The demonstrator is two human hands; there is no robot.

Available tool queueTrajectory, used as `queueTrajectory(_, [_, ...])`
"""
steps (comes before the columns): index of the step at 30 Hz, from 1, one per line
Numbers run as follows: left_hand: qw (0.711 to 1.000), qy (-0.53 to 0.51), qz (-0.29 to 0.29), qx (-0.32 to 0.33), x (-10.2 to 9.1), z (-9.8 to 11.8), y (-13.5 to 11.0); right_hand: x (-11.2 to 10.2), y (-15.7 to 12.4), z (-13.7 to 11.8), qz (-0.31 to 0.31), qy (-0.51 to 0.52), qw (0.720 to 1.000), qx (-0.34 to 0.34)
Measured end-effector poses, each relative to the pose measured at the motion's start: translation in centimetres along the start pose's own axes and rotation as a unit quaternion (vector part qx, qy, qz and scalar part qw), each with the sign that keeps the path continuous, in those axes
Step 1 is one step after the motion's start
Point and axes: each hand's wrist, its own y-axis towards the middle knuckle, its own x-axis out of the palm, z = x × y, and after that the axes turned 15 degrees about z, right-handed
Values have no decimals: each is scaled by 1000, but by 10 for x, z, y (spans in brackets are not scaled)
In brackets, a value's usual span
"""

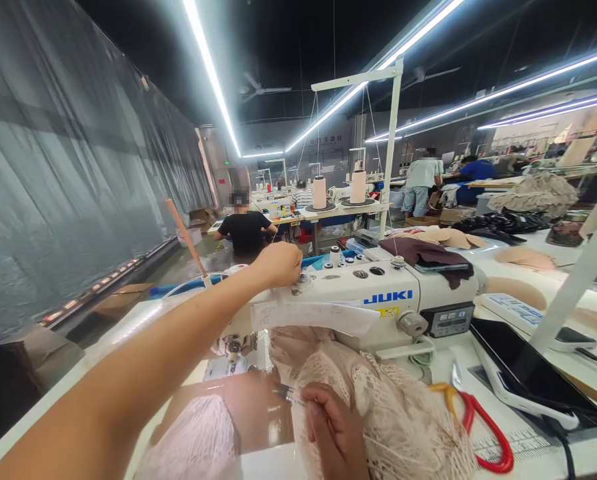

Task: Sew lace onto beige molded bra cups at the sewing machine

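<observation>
My left hand (282, 264) reaches over the head of the white JUKI sewing machine (343, 287). Its fingers are closed at the top, beside a round thread-tension part (304, 283); what they pinch is hidden. Low in front of the machine, my right hand (335, 430) is closed round a small metal tool like thread snips (284, 392), its tip pointing left. Beige lace fabric (398, 407) lies bunched beside and behind that hand, running up under the machine arm. A pale, fringe-like textile piece (195, 437) rests on brown material at the left.
Red-handled scissors (488, 433) lie on the table at right, near a dark tablet-like device (528, 373). A thread stand post (392, 153) rises behind the machine with two thread cones (358, 187). Dark cloth (431, 257) drapes over the machine. A person in black (245, 233) sits ahead.
</observation>
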Motion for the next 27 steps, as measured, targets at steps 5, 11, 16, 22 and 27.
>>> queueTrajectory(5, [999, -10, -29, 19, 0, 22, 7, 0, 0, -3, 1, 2, 1000, 11])
queueTrajectory(11, [999, 20, -36, 24, -14, 26, -26, 0, -1, 1, -10, -8, 1000, -13])
queueTrajectory(16, [999, 38, -30, -9, -14, 10, -24, -3, 3, -1, -7, -32, 998, -47])
queueTrajectory(22, [999, 14, -33, -8, -2, 11, 8, -7, 7, -6, -30, -54, 996, -65])
queueTrajectory(27, [998, -14, -54, 18, -2, 25, 7, -9, 6, -1, -58, -53, 996, -50])
